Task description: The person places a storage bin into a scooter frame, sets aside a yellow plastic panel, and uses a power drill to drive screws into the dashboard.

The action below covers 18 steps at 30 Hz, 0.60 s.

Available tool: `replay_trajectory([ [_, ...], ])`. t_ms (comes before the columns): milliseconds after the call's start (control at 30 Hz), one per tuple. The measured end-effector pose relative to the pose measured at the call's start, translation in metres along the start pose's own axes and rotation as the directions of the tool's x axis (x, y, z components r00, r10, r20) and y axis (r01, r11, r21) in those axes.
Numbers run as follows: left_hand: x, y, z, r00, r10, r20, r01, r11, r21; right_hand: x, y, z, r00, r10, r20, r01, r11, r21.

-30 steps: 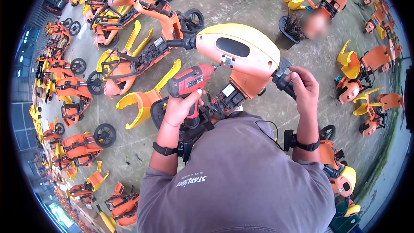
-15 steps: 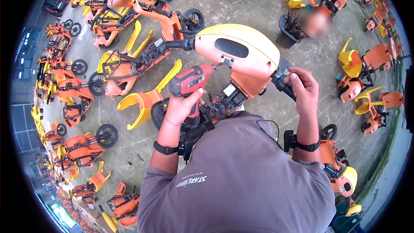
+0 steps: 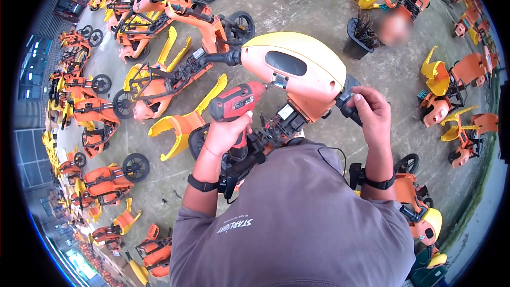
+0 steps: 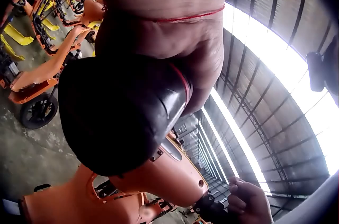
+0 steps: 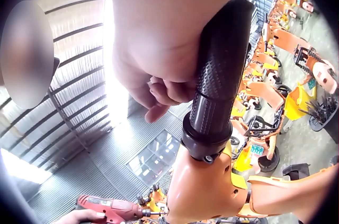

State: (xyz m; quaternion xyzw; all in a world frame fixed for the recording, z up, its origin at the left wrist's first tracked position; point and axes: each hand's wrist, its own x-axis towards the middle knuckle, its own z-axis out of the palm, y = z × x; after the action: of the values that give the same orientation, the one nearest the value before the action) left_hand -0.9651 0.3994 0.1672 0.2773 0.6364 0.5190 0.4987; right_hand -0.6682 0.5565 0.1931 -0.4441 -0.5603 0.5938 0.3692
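My left hand (image 3: 226,134) grips a red and black cordless drill (image 3: 234,101) by its handle. Its bit reaches a small bracket (image 3: 279,80) under the dark oval window on the handlebar housing (image 3: 313,69), which is orange with a yellow top. In the left wrist view, the drill's black body (image 4: 119,112) hides much of the work. At the other end of the bar, my right hand (image 3: 373,110) lies beside the black handlebar grip (image 5: 225,54), fingers curled. I cannot tell whether anything small is between them.
Below the housing, the scooter's frame shows exposed wiring and parts (image 3: 284,119). A loose yellow and orange panel (image 3: 180,130) lies to the left. Partly stripped scooters stand all around, one (image 3: 159,87) close on the left. A black bucket (image 3: 357,48) stands beyond, on the concrete floor.
The surroundings shift slightly right and down in the head view. Both hands keep nearly the same places, and the drill stays against the bracket area.
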Motion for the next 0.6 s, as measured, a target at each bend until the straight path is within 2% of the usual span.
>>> replay_trajectory([
  [300, 0.001, 0.005, 0.005, 0.999, -0.032, -0.025, 0.033, 0.999, 0.024, 0.006, 0.004, -0.002, 0.998, 0.037, 0.059, -0.039, 0.998, 0.039],
  [600, 0.004, 0.004, 0.006, 0.998, -0.049, -0.029, 0.049, 0.999, -0.018, 0.011, 0.009, -0.001, 0.989, -0.025, 0.143, 0.018, 0.999, 0.049],
])
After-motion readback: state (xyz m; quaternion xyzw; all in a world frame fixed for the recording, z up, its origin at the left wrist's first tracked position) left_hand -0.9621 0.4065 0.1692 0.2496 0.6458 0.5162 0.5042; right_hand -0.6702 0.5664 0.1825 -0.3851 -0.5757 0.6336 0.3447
